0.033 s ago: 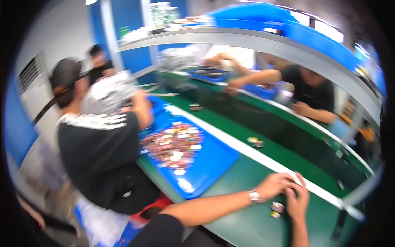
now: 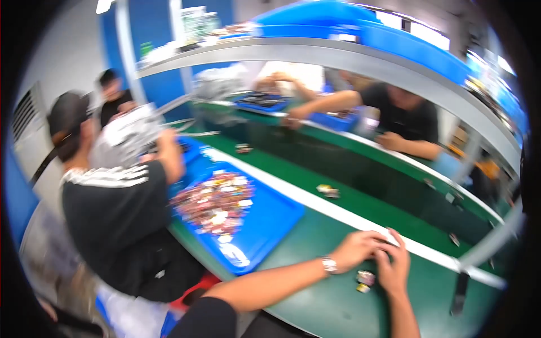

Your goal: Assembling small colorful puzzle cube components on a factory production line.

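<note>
My left hand, with a metal watch at its wrist, reaches across the green worktop to the white edge strip of the belt. My right hand meets it there, the fingertips of both bent together and touching. Whatever lies between them is hidden and blurred. Just below the hands, beside my right palm, a small part in pink, dark and yellow rests on the worktop. To the left, a blue tray holds a heap of small mixed-colour parts.
Beyond the white strip runs a green belt with scattered small parts. A grey shelf with blue bins spans overhead on a post. A co-worker sits left; another works across the belt.
The whole picture has slid left as my head turned slightly. My hands stay pressed together over the same spot by the white strip.
</note>
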A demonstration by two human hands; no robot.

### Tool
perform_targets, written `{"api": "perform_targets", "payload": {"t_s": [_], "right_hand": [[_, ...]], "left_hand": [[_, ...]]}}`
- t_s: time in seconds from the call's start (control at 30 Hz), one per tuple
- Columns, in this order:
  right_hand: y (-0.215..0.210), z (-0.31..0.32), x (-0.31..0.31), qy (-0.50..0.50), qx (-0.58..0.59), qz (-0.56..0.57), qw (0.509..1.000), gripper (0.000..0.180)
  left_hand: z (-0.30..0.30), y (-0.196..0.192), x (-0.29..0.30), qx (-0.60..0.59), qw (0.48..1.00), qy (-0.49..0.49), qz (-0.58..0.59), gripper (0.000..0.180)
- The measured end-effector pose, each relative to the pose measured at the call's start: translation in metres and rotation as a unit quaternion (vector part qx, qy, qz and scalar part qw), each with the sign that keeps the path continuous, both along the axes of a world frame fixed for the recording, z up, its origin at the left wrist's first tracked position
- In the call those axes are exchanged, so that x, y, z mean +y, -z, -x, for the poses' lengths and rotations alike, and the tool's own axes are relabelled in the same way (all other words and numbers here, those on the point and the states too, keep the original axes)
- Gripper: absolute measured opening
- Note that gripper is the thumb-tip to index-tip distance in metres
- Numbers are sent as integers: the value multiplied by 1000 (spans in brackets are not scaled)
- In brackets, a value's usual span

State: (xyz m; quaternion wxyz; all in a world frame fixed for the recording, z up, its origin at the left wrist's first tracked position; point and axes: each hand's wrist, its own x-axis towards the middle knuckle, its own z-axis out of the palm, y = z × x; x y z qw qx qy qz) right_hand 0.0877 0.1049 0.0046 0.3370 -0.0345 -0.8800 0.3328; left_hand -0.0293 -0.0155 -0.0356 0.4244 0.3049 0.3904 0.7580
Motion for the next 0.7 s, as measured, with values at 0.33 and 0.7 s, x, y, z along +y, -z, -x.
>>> {"api": "perform_targets", "payload": {"t_s": [0.33, 0.7], "right_hand": [[-7, -13, 25, 72, 123, -102, 985, 17], [-9, -19, 18, 99, 112, -150, 977, 15]], "left_hand": [[-10, -25, 26, -31, 998, 26, 45, 27], [-16, -32, 24, -64, 996, 13, 59, 26]]}}
